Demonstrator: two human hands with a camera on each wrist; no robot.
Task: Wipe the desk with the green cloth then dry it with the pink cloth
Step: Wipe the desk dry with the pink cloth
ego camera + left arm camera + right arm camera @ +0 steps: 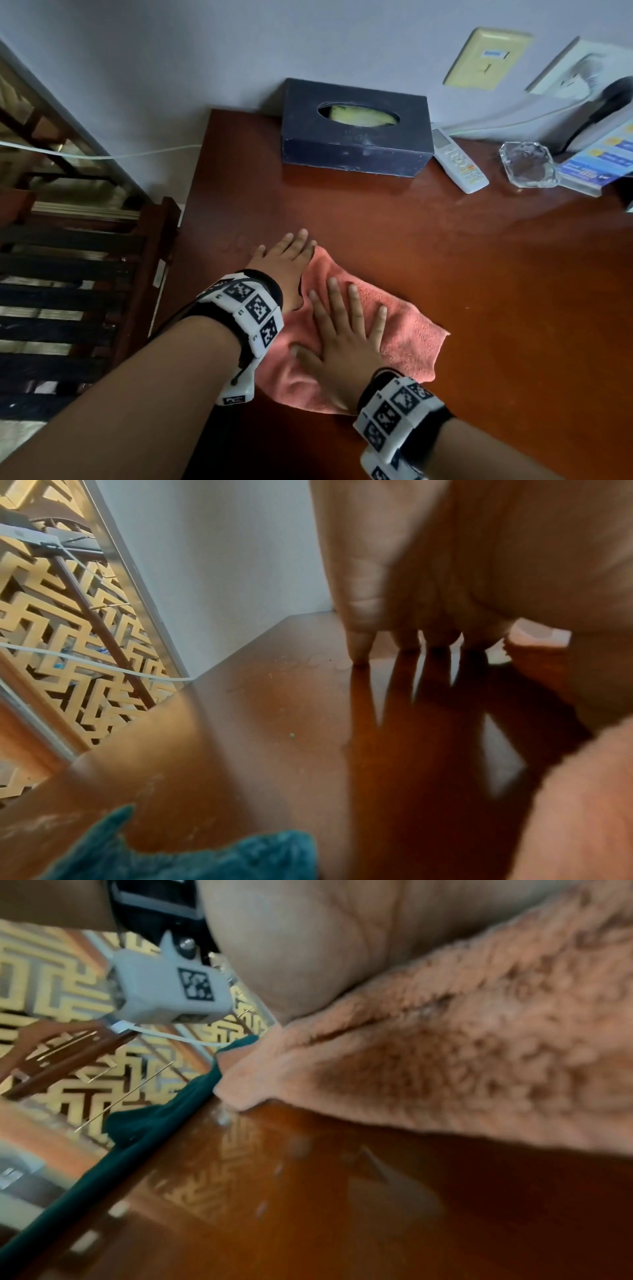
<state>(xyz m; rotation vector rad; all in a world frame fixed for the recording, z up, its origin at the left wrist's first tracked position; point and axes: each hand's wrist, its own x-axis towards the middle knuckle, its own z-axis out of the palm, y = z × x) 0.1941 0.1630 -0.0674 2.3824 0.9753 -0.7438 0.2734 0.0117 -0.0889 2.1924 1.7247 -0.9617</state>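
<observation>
My right hand (pixel 346 346) lies flat, fingers straight and spread, pressing the middle of the fluffy pink terry cloth (pixel 407 329). My left hand (pixel 286 263) is also flat with straight fingers; its palm side rests on the far-left corner of the same cloth, and its fingertips (pixel 359 653) touch the bare glossy red-brown wooden desk (pixel 479 274) beyond it. Neither hand grips anything.

The pink cloth lies spread on the near-left part of the desk, directly under both hands. The fuzzy teal-green cloth (pixel 192 856) lies at the near-left desk edge, behind my left wrist, and is not held.

Assessment: the green-cloth wipe appears complete; drying is in progress. The desk toward the dark rectangular tissue box (pixel 352 137) probably remains to be dried.
</observation>
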